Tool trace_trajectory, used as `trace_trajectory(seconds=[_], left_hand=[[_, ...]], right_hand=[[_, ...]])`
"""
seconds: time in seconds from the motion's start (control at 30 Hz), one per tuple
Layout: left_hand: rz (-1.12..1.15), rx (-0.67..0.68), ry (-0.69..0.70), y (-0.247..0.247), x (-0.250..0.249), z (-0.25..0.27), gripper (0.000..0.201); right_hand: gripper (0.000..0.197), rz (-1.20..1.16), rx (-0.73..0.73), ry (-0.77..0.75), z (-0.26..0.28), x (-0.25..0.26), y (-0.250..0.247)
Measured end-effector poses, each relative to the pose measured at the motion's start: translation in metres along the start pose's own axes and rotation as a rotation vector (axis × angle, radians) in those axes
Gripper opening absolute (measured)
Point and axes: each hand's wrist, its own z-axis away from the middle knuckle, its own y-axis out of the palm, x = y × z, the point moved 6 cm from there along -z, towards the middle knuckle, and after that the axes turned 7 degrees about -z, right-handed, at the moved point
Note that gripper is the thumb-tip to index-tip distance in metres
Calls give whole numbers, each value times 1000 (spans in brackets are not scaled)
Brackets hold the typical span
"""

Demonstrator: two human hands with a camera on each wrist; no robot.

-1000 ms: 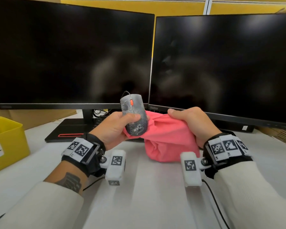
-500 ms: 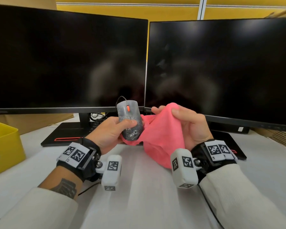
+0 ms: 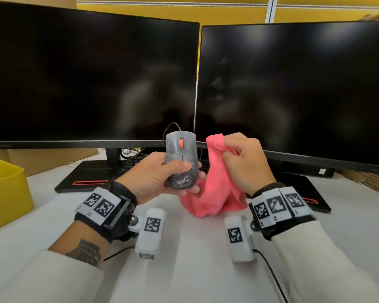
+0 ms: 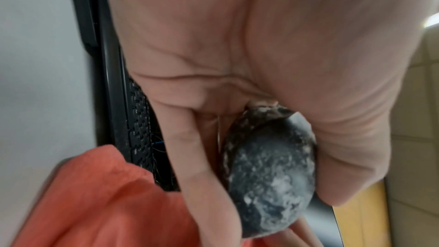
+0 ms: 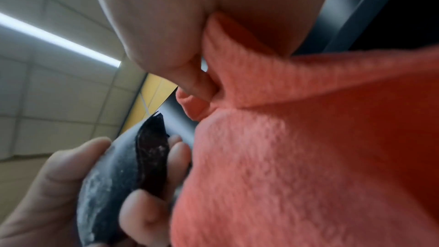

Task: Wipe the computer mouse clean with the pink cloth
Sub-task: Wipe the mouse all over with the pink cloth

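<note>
A yellow bin sits at the far left of the white counter. The left hand grips a dusty grey computer mouse, raised above the counter. Just right, the right hand pinches a bunched pink cloth that hangs down beside the mouse.

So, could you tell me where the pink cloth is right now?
In the head view, the pink cloth hangs from the right hand, just right of the mouse held by the left hand.
</note>
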Motion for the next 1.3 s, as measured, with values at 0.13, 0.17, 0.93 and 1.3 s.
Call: trace_trajectory(seconds=[0.13, 0.17, 0.93, 1.3], left_hand=[[-54, 36, 6, 8, -1, 1, 22], [-81, 18, 0, 8, 0, 1, 17], [-382, 114, -11, 26, -8, 10, 18], [-425, 120, 4, 26, -10, 11, 16]], right_hand=[[23, -166, 100, 81, 0, -4, 12], [35, -299, 118, 121, 1, -5, 14], [18, -560, 58, 171, 7, 1, 10], [22, -627, 93, 203, 10, -1, 15]])
